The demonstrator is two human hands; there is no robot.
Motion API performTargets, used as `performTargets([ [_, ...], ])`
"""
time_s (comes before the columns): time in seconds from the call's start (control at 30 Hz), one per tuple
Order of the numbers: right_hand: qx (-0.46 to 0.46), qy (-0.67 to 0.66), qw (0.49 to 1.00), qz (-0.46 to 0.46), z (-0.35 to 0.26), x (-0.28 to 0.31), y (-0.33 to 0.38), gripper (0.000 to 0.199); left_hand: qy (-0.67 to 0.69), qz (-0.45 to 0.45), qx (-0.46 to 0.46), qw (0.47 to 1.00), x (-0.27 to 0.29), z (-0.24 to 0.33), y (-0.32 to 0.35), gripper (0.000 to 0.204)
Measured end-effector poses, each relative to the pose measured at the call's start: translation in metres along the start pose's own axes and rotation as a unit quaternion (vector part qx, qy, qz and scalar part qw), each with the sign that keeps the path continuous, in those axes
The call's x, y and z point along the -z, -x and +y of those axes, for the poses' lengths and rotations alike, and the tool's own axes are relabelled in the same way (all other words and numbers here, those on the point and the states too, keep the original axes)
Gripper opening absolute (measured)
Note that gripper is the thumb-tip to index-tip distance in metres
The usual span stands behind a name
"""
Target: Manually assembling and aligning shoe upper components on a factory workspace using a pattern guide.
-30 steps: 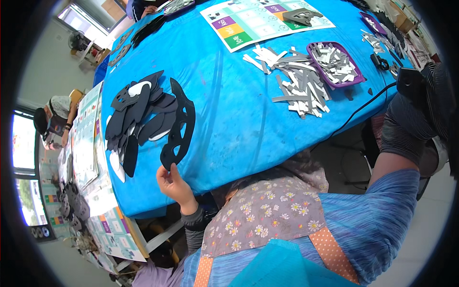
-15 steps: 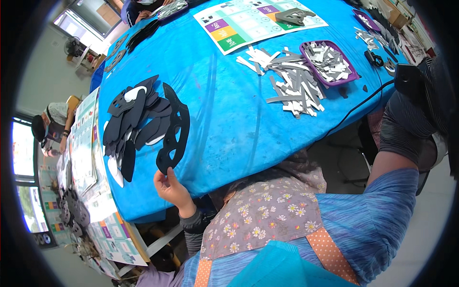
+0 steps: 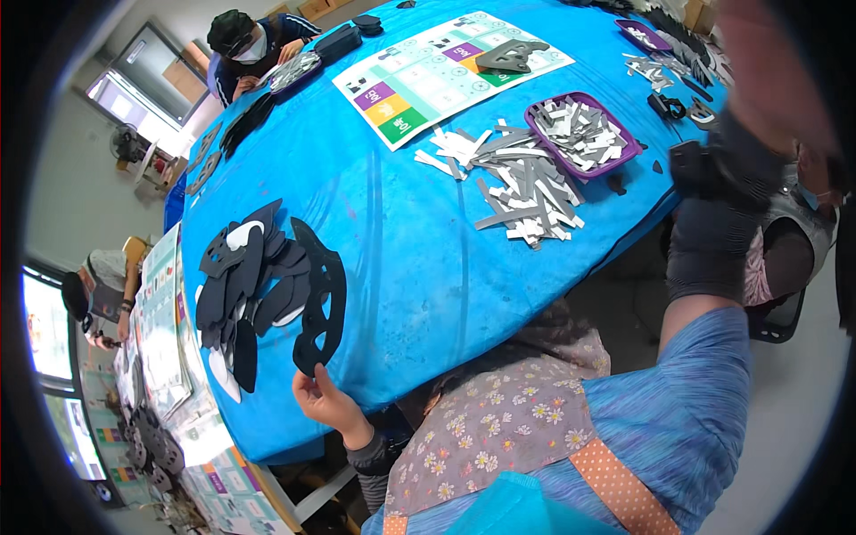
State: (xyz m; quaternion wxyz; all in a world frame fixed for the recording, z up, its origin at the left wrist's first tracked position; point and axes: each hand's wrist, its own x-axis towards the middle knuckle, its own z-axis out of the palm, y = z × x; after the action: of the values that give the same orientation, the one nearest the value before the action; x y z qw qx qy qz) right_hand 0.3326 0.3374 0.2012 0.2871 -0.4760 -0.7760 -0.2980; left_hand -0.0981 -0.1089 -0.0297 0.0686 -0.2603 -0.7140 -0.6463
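I see a blue table [image 3: 401, 267]: black cutouts [image 3: 254, 290] left of a grey strip pile [image 3: 522, 183], purple tray [image 3: 581, 134] beside it.

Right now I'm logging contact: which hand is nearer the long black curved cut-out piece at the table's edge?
Left. The left hand pinches the lower end of the long black curved cut-out piece; the right hand, blurred, is raised far off at the upper right.

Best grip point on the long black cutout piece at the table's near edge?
Take the long black cutout piece at its near end, coming from the table edge. That end overhangs the blue table cover, where the left hand already pinches it. The far end lies flat beside the pile of black pieces, so it is harder to get under.
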Motion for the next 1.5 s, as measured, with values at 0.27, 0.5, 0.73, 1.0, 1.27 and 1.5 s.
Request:
performTargets([
  [0.27, -0.099, -0.362, 0.87, -0.319, -0.094, -0.139, 0.046, 0.03, 0.014, -0.002, -0.007, 1.0, -0.008, 0.003, -0.001, 0.016],
  [0.5, -0.115, -0.295, 0.871, -0.375, -0.124, -0.149, 0.053, 0.028, -0.005, 0.01, 0.011, 1.0, -0.001, 0.0, -0.001, 0.016],
  [0.73, -0.185, -0.396, 0.84, -0.323, -0.1, -0.152, 0.049, 0.022, 0.008, 0.017, -0.005, 1.0, -0.003, -0.001, -0.002, 0.016],
  [1.0, -0.258, -0.417, 0.806, -0.33, -0.073, -0.136, 0.053, 0.017, 0.013, 0.001, 0.004, 1.0, -0.002, 0.005, 0.0, 0.016],
  [1.27, 0.052, -0.451, 0.882, -0.129, -0.212, -0.028, 0.067, 0.009, 0.042, 0.021, 0.001, 0.999, -0.001, -0.007, 0.001, 0.017],
  [1.5, 0.384, -0.392, 0.799, -0.248, -0.308, -0.012, 0.142, 0.017, 0.048, -0.009, 0.017, 0.999, -0.002, -0.002, -0.002, 0.015],
])
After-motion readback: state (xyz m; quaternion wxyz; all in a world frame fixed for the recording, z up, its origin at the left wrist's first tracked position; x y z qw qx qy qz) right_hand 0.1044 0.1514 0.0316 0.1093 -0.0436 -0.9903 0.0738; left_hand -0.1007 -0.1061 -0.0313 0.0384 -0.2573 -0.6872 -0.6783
